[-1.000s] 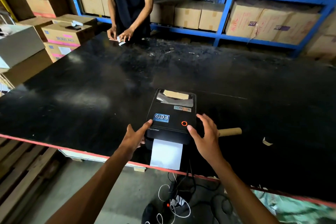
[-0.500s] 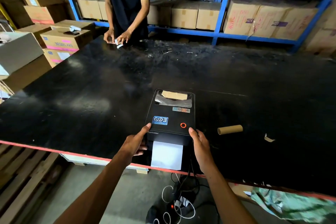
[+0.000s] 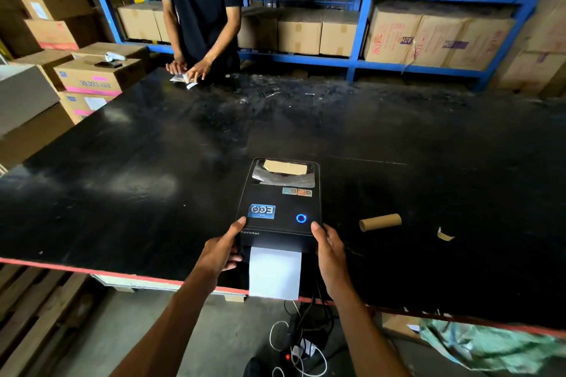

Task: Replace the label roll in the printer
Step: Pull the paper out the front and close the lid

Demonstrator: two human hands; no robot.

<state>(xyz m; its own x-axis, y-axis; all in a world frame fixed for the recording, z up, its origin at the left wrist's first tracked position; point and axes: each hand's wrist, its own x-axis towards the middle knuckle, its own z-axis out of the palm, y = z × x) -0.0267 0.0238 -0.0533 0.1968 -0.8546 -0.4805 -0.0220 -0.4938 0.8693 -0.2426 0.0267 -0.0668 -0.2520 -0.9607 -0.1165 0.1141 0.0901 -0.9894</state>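
Printer closed, both hands at its front corners.

Black surface (image 3: pixel 153 162) carries the printer (image 3: pixel 280 202) near its front edge — long axis front-to-back, label strip (image 3: pixel 274 272) pointing at the wearer. Left hand (image 3: pixel 222 251) and right hand (image 3: pixel 329 249) clasp the front corners; spent core (image 3: pixel 380 221) lies right, nearer the right hand.

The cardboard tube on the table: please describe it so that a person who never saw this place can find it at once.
Start at the big black table and find the black label printer near its front edge. The cardboard tube lies on its side just right of the printer, apart from it. It is a bare brown empty core, unlike the small torn paper scrap farther right.
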